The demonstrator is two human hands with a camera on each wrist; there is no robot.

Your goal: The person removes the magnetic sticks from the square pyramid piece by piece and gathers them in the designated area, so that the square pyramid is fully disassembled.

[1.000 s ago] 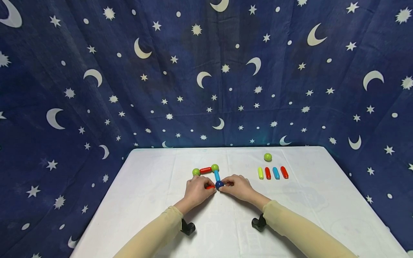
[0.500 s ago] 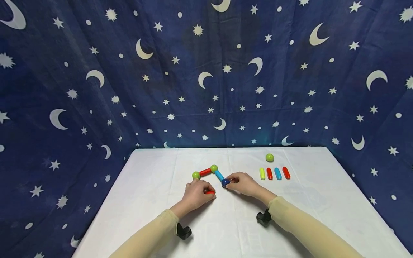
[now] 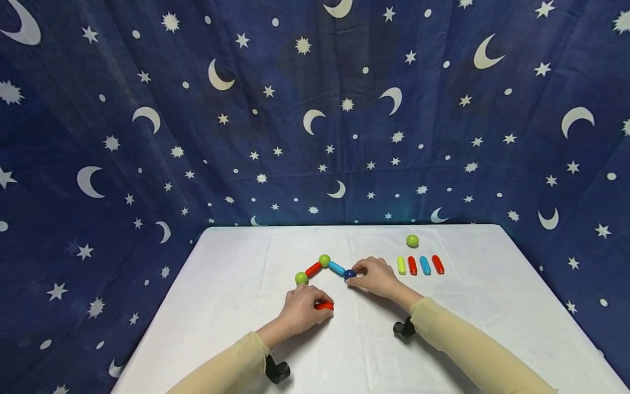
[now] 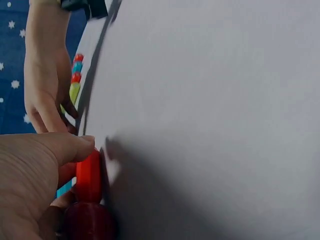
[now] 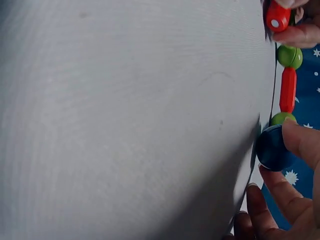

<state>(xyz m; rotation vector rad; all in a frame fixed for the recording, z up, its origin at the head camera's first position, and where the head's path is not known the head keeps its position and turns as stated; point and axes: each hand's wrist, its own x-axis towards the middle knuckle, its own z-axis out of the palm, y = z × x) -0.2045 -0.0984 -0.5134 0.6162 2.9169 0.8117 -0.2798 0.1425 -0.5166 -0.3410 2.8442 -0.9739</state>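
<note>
The left hand (image 3: 301, 310) pinches a red stick (image 3: 324, 306) low over the white table; in the left wrist view a dark red ball (image 4: 89, 221) touches the near end of that red stick (image 4: 89, 180). Between thumb and fingers, the right hand (image 3: 378, 279) grips a dark blue ball (image 3: 349, 274). From this ball a light blue stick (image 3: 337, 268) runs to a green ball (image 3: 324, 260), then a red stick (image 3: 313, 269) leads to another green ball (image 3: 302, 278) just behind the left hand.
Right of the hands lie a yellow stick (image 3: 401, 265), a red stick (image 3: 412, 265), a blue stick (image 3: 425, 265) and another red one (image 3: 438, 264). A loose green ball (image 3: 412, 241) sits behind them. A starry blue curtain (image 3: 275, 137) surrounds the white table (image 3: 236, 262).
The hands have moved apart: the left nearer the front edge with its red stick, the right rightward with the dark blue ball. The linked chain has opened to a wider angle.
</note>
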